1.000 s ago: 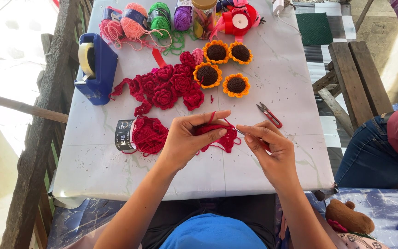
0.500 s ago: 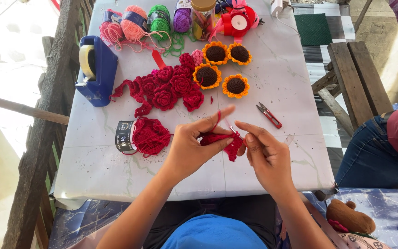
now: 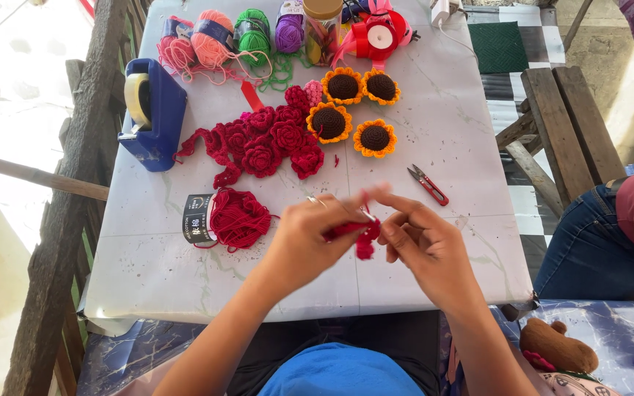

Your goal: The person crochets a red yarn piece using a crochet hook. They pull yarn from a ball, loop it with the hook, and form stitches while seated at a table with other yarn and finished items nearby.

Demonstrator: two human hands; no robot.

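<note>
A small red crochet piece (image 3: pixel 361 236) sits just below the middle of the frame, pinched between two bare hands above a white table (image 3: pixel 442 147). The left hand (image 3: pixel 310 238) curls closed around the piece from the left, with a ring on one finger. The right hand (image 3: pixel 423 242) meets it from the right, fingertips pressed together on the red yarn; a thin crochet hook (image 3: pixel 367 214) seems to show between the fingers, though it is too small to be sure.

Just left of the hands lies a skein of red yarn (image 3: pixel 236 218) with a dark paper band. Right of the hands and a little higher, small red-handled scissors (image 3: pixel 427 183) rest on the table. Above centre is a cluster of finished red crochet roses (image 3: pixel 266 139), and beside them four crochet sunflowers (image 3: pixel 354 110) with orange petals and brown middles. At the upper left stands a blue tape dispenser (image 3: pixel 152 114). Along the top edge are balls of yarn (image 3: pixel 236 33) in pink, green and purple, a jar and a red ribbon spool (image 3: pixel 376 35). At the right edge, another person's knee in blue jeans (image 3: pixel 588 249) shows.
</note>
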